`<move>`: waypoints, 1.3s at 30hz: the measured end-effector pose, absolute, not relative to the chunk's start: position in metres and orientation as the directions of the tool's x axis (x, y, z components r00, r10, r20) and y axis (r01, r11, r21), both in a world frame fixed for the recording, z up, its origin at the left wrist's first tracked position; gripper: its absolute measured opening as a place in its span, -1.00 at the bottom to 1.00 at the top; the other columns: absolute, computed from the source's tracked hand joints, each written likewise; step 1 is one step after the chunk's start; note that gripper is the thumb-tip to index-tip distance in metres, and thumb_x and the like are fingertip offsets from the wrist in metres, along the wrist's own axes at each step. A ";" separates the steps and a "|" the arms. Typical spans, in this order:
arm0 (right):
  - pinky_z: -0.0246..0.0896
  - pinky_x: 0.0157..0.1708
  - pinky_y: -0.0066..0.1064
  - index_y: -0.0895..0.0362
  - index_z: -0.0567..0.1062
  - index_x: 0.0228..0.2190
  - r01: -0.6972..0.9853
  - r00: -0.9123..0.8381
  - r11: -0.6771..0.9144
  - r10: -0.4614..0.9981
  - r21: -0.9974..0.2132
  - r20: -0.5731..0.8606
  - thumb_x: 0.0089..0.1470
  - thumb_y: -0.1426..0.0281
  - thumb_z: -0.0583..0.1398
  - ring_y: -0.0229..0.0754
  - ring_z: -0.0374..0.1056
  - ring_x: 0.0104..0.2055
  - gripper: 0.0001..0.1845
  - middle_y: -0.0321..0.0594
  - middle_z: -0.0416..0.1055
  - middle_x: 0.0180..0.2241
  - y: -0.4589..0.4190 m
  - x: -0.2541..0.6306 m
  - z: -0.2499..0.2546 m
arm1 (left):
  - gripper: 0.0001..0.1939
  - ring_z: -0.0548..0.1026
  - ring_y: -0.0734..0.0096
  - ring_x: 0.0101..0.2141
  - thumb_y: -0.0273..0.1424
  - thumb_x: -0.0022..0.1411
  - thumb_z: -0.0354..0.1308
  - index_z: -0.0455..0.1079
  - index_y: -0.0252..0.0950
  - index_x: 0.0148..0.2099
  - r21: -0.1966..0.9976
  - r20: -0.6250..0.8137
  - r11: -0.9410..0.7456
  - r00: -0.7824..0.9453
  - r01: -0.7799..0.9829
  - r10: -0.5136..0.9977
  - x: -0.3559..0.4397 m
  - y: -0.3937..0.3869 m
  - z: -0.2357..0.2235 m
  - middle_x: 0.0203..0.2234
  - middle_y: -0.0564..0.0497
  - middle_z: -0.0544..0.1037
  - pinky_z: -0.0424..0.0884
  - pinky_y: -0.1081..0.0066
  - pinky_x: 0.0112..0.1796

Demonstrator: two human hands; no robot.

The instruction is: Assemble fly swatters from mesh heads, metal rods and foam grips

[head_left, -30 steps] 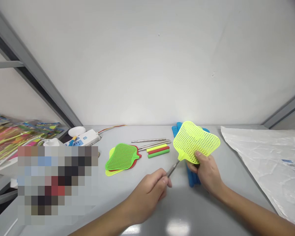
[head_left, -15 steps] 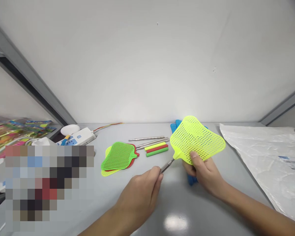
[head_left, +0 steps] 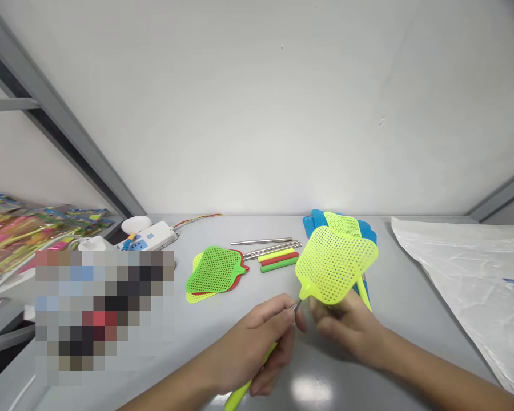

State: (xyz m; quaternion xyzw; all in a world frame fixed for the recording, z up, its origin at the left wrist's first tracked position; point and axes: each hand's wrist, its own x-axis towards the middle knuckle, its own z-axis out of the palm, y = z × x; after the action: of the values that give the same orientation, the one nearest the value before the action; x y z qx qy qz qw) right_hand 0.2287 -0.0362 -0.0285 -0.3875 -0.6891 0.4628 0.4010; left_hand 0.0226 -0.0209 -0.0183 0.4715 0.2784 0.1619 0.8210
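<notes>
A yellow mesh fly-swatter head (head_left: 334,264) is held up over the grey table (head_left: 394,297), joined to a short metal rod. My left hand (head_left: 257,345) is closed around the yellow-green handle (head_left: 240,393), fingertips at the rod. My right hand (head_left: 346,326) is closed under the head's lower edge, next to the rod joint. Behind the head lie more swatters, blue and yellow (head_left: 346,225), flat on the table.
Loose green, red and yellow swatter heads (head_left: 214,273) are stacked left of centre, with metal rods (head_left: 263,244) and coloured grips (head_left: 278,260) beside them. A power strip (head_left: 148,237) and packaged goods (head_left: 21,228) sit at left, a clear plastic bag (head_left: 466,274) at right.
The swatter head came down and nearer to me. My hands closed in on each other, so less rod shows. The yellow-green handle now sticks out below my left hand.
</notes>
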 end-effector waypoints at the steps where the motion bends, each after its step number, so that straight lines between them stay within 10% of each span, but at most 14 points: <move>1: -0.01 -0.51 -0.44 0.11 0.37 -0.40 0.169 -0.414 0.261 0.894 -0.950 0.172 0.14 0.15 0.16 -0.31 0.06 -0.55 -0.73 -0.39 0.14 -0.58 -0.038 0.228 -0.027 | -0.72 0.04 0.63 -0.82 -0.14 0.40 -0.16 0.21 -0.21 -0.18 0.817 -0.298 0.575 0.821 -0.044 0.487 0.022 -0.019 -0.019 -0.71 0.24 0.20 0.11 0.57 -0.74; 14: -0.12 -0.60 -0.49 0.15 0.46 -0.30 -0.027 -0.292 -0.142 0.948 -0.989 -0.128 0.15 0.09 0.14 -0.37 0.00 -0.60 -0.64 -0.44 0.13 -0.64 -0.038 0.208 -0.025 | -0.65 -0.10 0.66 -0.81 -0.10 0.36 -0.08 0.37 -0.23 -0.19 0.438 -0.292 0.886 0.909 -0.149 0.297 0.017 -0.010 -0.025 -0.72 0.22 0.10 -0.11 0.61 -0.78; 18: -0.18 -0.61 -0.45 0.16 0.44 -0.55 -0.163 -0.402 -0.195 0.908 -0.967 -0.115 0.14 0.05 0.13 -0.38 -0.10 -0.64 -0.54 -0.44 0.04 -0.70 -0.041 0.203 -0.028 | -0.41 -0.13 0.68 -0.84 0.05 0.35 -0.21 0.32 -0.31 -0.42 0.450 -0.334 0.893 0.924 -0.018 0.187 0.017 -0.013 -0.027 -0.77 0.21 0.05 -0.12 0.60 -0.79; 24: -0.17 -0.51 -0.41 0.19 0.48 -0.59 -0.313 -0.322 -0.279 0.930 -0.908 -0.175 0.15 0.14 0.18 -0.40 -0.16 -0.62 -0.57 -0.46 -0.01 -0.72 -0.047 0.197 -0.035 | -0.59 0.06 0.60 -0.83 -0.06 0.39 -0.24 0.26 -0.20 -0.29 0.502 -0.210 0.865 0.967 -0.019 0.143 0.023 -0.013 -0.033 -0.68 0.18 0.23 0.12 0.59 -0.77; 39: -0.17 -0.54 -0.41 0.15 0.46 -0.55 -0.204 -0.035 -0.185 0.983 -0.961 -0.182 0.09 0.10 0.22 -0.38 -0.21 -0.61 -0.61 -0.50 -0.10 -0.72 -0.040 0.192 0.006 | -0.61 0.01 0.57 -0.78 -0.10 0.41 -0.25 0.19 -0.21 -0.34 0.626 -0.114 0.762 0.947 -0.165 0.299 0.027 -0.006 -0.027 -0.75 0.20 0.16 0.11 0.61 -0.73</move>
State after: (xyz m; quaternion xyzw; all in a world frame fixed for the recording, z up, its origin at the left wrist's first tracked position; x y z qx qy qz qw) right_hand 0.1925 -0.0401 0.0060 -0.4853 -0.4010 0.5975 0.4967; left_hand 0.0270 -0.0061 -0.0268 0.3216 0.1039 0.1244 0.9329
